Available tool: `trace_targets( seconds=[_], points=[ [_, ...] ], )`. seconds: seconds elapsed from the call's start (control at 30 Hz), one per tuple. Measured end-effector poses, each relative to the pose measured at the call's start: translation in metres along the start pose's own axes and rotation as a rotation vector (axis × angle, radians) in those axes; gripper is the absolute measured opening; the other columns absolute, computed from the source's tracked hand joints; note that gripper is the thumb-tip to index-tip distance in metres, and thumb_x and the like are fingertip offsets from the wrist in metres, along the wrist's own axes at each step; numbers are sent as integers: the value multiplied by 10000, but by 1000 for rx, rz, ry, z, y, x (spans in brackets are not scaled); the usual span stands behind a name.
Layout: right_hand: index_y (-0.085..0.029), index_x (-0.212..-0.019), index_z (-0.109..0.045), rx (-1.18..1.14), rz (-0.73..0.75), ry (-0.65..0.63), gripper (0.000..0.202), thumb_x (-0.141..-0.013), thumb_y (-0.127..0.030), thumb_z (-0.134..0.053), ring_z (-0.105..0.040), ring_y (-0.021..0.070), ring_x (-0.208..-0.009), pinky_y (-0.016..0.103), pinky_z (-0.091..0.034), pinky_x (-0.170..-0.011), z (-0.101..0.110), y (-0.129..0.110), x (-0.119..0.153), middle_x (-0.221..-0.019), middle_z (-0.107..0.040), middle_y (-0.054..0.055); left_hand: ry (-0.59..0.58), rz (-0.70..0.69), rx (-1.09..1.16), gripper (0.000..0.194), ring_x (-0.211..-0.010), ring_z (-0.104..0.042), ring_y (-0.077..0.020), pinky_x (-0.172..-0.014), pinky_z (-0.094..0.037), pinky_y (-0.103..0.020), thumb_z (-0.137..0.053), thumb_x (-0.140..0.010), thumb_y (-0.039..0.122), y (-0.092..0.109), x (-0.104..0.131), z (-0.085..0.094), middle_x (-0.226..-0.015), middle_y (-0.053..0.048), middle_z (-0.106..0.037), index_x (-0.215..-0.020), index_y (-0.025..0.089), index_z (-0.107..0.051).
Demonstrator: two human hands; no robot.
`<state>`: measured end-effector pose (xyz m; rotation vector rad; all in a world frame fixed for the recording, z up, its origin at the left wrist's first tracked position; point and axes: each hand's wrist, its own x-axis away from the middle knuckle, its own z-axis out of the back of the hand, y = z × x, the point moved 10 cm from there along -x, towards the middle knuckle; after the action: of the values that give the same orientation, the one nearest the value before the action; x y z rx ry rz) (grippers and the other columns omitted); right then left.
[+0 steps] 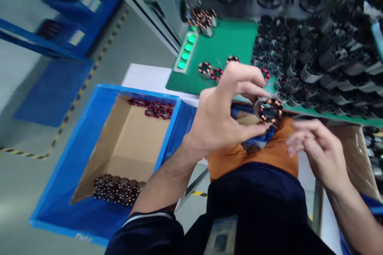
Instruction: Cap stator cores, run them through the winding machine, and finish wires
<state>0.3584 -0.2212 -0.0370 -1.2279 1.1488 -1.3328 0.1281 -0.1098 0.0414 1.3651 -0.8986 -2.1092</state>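
My left hand [217, 111] grips a motor stator [269, 110] between thumb and fingers, above my lap. The stator is a short metal cylinder, its ring of copper windings turned towards me. Thin wire ends stick out from it. Just to the right, apart from the stator, is my right hand [321, 151]. Its fingers are bent and drawn together, slightly blurred; whether anything small is between them is hidden. Beyond my left hand, loose stators lie on the green mat, a copper-wound one [205, 68] and a red-wound one [216, 74] among them.
Many dark metal cores [311, 71] stand in rows on the right of the green mat [231, 40]. More wound stators [203, 20] cluster at its far left, near a green-lit button strip [186, 52]. A blue crate [68, 143] with cardboard and stators sits at left.
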Motion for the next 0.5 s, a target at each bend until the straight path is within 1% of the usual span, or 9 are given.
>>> trace_targets(
  seconds=[0.03,0.07,0.13,0.2,0.23,0.3,0.37,0.43,0.5],
  points=[
    [-320,-1437,-797,-109,-7,-30,467,-1098,-633,-867,-878,218,-860,302,-738,-695,-11,-7,-8,-1088,-910,44,-15,-11,39,672,-1117,-932,-287,-924,-787,-388,-1049,-890,343,10,9,-14,-1314,-26,-823,-1422,349,-637],
    [-347,-1506,-764,-160,-28,-60,544,-1064,-627,-912,-894,239,-929,330,-759,-730,-21,-11,-15,-1161,-913,46,-21,-7,61,644,-1106,-934,-289,-938,-789,-393,-1042,-914,370,16,17,-24,-1308,-27,-832,-1429,347,-655],
    [-368,-1503,-764,-177,-74,-106,554,-1029,-563,-974,-900,246,-961,365,-780,-818,-34,-15,-23,-1187,-916,32,-16,-6,84,600,-1052,-930,-271,-905,-784,-370,-1041,-945,438,18,29,-35,-1238,-33,-861,-1425,321,-701],
    [-349,-1409,-809,-165,-106,-146,455,-1023,-502,-996,-900,230,-933,362,-781,-862,-38,-16,-26,-1130,-920,18,0,-52,62,598,-1041,-918,-247,-881,-774,-334,-1046,-956,462,20,37,-35,-1224,-51,-887,-1441,282,-744],
    [-333,-1366,-827,-172,-121,-171,407,-1028,-487,-994,-902,223,-919,350,-782,-855,-38,-16,-25,-1104,-921,15,3,-103,24,583,-1064,-914,-240,-906,-774,-325,-1040,-967,452,24,39,-32,-1262,-70,-893,-1447,260,-768],
    [-306,-1315,-846,-204,-165,-227,352,-1034,-460,-993,-904,205,-878,320,-784,-809,-38,-12,-22,-1061,-919,8,-4,-197,-110,438,-1133,-905,-234,-984,-760,-334,-1002,-1015,398,34,41,-27,-1356,-77,-891,-1401,274,-837],
    [-281,-1274,-854,-235,-212,-268,324,-1030,-438,-999,-897,179,-822,281,-782,-753,-38,-7,-20,-1028,-914,-1,-1,-211,-250,249,-1113,-901,-214,-991,-737,-339,-964,-1051,350,39,40,-21,-1324,-25,-905,-1286,318,-886],
    [-261,-1223,-855,-256,-242,-276,320,-1015,-443,-1015,-880,152,-767,243,-770,-711,-37,-4,-19,-995,-909,-7,-6,-234,-325,91,-1023,-898,-191,-916,-717,-344,-907,-1098,339,47,38,-19,-1217,48,-923,-1186,355,-889],
    [-250,-1195,-852,-265,-265,-256,339,-997,-460,-1030,-868,140,-732,219,-760,-689,-36,-1,-19,-966,-908,-6,-33,-298,-344,74,-1016,-894,-195,-891,-709,-365,-845,-1136,298,58,39,-21,-1184,79,-928,-1143,358,-886]
  ],
)
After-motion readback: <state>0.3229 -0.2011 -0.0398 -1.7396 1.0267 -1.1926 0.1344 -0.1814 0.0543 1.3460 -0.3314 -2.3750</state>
